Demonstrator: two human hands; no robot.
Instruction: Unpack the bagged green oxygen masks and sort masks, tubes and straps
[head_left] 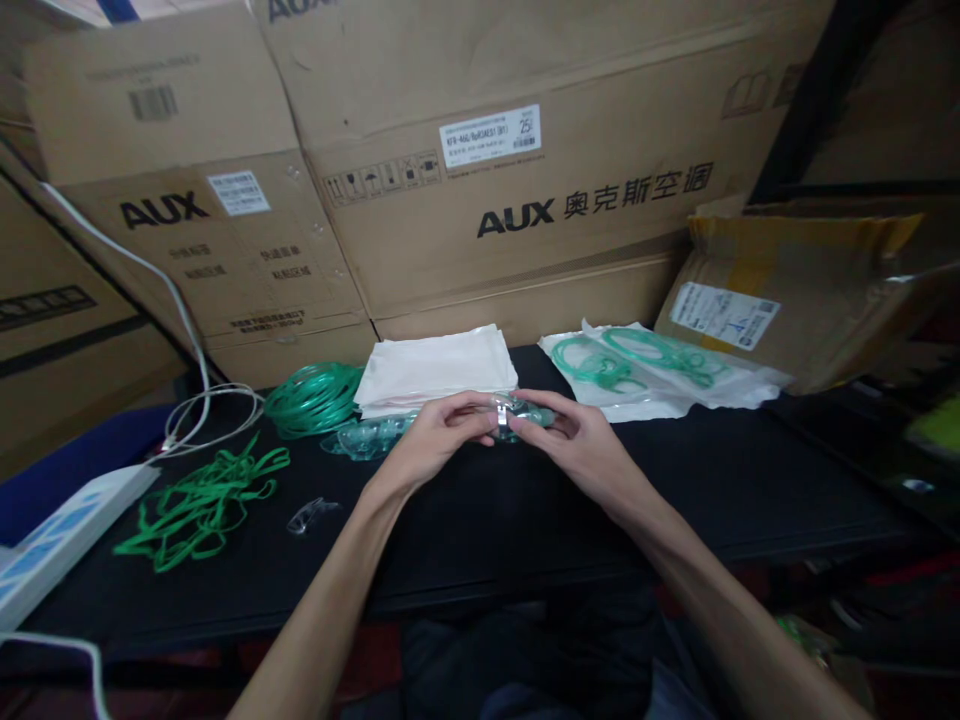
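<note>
Both my hands pinch a clear, green-tinted plastic mask point(531, 412) above the black table. My left hand point(442, 425) grips its left side, fingers closed. On the other side, the thumb and fingers of my right hand point(581, 440) are closed on it too. A small shiny metal strip point(502, 416) shows on the mask between my thumbs. More clear greenish masks point(371, 438) lie just left of my left hand. Behind my hands rests a stack of white pouches point(439, 365). Much of the held mask is hidden by my fingers.
Coiled green tubing point(313, 398), tangled green straps point(206, 510) and small clear pieces point(309, 515) lie leftward. A white power strip point(71, 535) with cable is at far left. Bagged green tubing point(660, 365) lies right, beside an opened carton point(795, 290). Large cardboard boxes point(517, 260) wall the back.
</note>
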